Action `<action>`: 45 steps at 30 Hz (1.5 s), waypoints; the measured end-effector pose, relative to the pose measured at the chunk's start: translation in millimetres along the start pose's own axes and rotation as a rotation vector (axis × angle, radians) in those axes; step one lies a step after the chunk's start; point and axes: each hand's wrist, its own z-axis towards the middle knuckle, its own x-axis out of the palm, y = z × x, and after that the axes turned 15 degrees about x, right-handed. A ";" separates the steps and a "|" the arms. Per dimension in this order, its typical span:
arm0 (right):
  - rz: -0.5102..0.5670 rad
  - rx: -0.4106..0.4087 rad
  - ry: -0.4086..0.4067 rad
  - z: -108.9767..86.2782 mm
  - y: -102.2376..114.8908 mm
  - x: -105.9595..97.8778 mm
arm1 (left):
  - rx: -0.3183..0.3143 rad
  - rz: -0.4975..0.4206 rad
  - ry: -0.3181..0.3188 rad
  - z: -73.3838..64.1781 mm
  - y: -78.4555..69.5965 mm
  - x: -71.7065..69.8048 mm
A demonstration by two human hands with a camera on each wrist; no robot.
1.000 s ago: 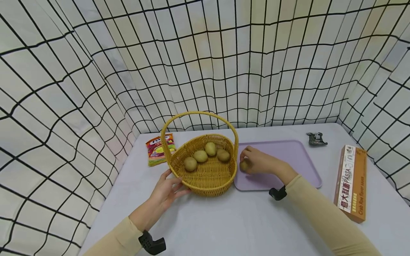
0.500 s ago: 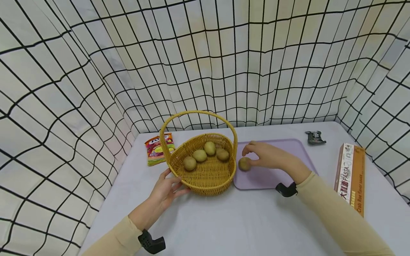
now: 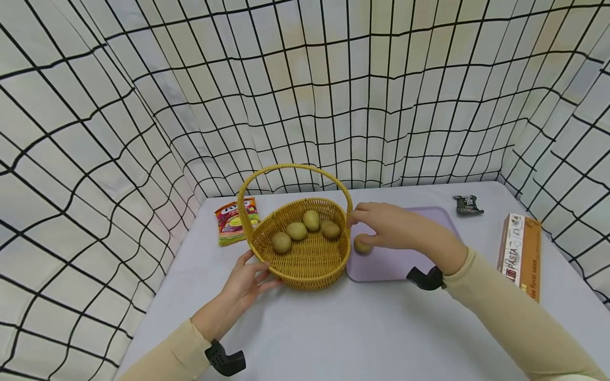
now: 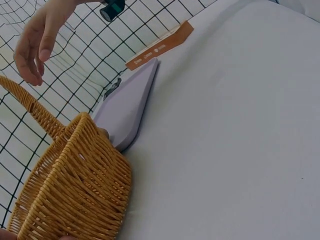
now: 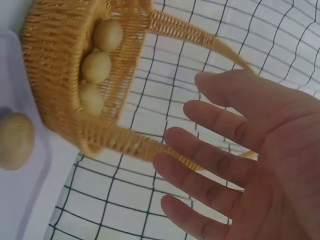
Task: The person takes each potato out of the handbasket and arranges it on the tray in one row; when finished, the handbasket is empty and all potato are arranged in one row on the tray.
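A yellow wicker basket (image 3: pixel 310 282) with a tall arched handle holds several brown-green kiwis (image 3: pixel 281 243). My left hand (image 3: pixel 250 283) grips its front left rim, thumb on the edge and fingers below; only fingertips show at the bottom of the left wrist view. One more kiwi (image 3: pixel 362 245) lies at the left end of a lilac tray (image 3: pixel 388 270). Above it is my right hand (image 3: pixel 400 225), holding nothing, fingers extended towards the basket's right side. In the right wrist view this hand (image 5: pixel 240 155) is spread apart from the kiwi (image 5: pixel 16 141).
Behind the basket's left side lies a colourful snack packet (image 3: pixel 235 221). A small dark packet (image 3: pixel 467 205) is at the back right. To the right of the tray is an orange pasta box (image 3: pixel 529 259), partly covered by the right sleeve. Black netting over white cloth surrounds the table.
My right hand had its fingers around the kiwi on the tray, then let go and rose towards the basket. That kiwi stays on the tray. The left hand keeps its hold.
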 end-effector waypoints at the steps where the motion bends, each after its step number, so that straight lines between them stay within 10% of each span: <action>1: -0.017 -0.011 -0.016 1.1 3.3 -2.0 | 0.001 0.002 0.001 0.4 0.5 -0.2; 10: -0.134 -0.060 -0.085 12.9 30.3 -15.8 | -0.002 0.001 -0.007 0.2 0.8 1.0; 25: -0.204 -0.065 0.056 52.1 70.4 -15.8 | 0.003 -0.003 -0.004 -1.2 1.1 -1.3; 45: -0.303 0.155 0.218 117.4 59.0 31.5 | -0.001 0.005 -0.017 -1.0 1.4 -1.1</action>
